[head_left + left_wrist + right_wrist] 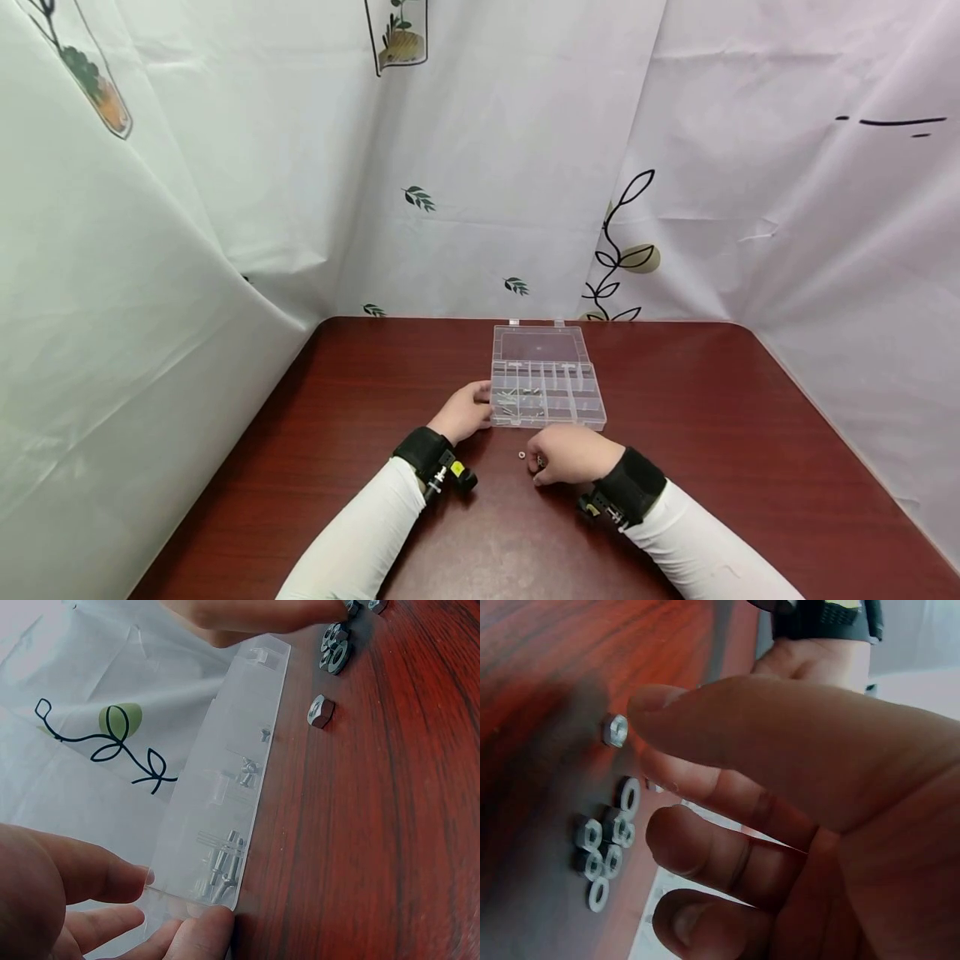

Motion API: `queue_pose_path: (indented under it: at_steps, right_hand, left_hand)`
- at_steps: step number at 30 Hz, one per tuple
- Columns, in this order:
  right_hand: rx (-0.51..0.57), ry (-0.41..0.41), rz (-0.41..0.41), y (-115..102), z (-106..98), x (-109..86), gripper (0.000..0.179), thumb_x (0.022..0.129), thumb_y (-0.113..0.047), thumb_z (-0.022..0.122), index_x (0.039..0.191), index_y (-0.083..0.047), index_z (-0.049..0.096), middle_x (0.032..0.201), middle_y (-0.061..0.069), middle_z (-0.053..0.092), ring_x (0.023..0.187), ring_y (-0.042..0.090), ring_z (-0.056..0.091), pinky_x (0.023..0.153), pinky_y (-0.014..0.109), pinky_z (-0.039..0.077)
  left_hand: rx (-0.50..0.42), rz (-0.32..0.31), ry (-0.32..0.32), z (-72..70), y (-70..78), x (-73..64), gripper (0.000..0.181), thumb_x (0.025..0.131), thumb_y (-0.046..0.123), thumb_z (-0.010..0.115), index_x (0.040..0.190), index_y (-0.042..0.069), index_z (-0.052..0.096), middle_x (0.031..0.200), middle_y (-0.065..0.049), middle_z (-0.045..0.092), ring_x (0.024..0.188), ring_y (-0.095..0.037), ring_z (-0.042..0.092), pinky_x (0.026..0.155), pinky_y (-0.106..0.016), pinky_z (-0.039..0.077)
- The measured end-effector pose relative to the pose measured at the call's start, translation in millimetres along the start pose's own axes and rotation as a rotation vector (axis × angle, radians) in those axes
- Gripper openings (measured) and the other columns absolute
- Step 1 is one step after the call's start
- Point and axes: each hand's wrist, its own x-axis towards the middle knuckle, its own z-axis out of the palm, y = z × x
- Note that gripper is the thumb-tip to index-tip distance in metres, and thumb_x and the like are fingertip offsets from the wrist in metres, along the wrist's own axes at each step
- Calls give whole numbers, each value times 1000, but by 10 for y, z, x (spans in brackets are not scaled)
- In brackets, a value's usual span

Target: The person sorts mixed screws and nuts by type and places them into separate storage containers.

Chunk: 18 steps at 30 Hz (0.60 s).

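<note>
A clear plastic compartment box [547, 410] lies on the table with its lid [540, 343] folded back. My left hand [462, 412] grips the box's left end, thumb and fingers around the corner in the left wrist view. Small screws [225, 862] lie inside several compartments. My right hand [573, 454] hovers low in front of the box, fingers loosely bent, nothing visible between them. Beside its thumb tip is one hex nut [616, 730]; a cluster of nuts and washers [604, 851] lies by the fingers. A lone nut [321, 711] sits nearer the box.
The dark red wooden table [735, 417] extends to both sides of the box. A white printed curtain [480, 167] hangs behind the table's far edge and along both sides. Black camera straps [633, 483] wrap both wrists.
</note>
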Motion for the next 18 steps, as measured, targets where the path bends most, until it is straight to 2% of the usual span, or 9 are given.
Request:
queue_pose_path:
  at_steps: [18]
  right_hand:
    - [-22, -1, 10, -24, 77, 17, 25, 73, -13, 74, 61, -23, 55, 57, -18, 43, 52, 1, 40, 48, 20, 35]
  left_hand:
    - [30, -8, 6, -3, 22, -22, 53, 99, -1, 52, 149, -3, 38, 133, -26, 51, 113, -36, 61, 86, -40, 58]
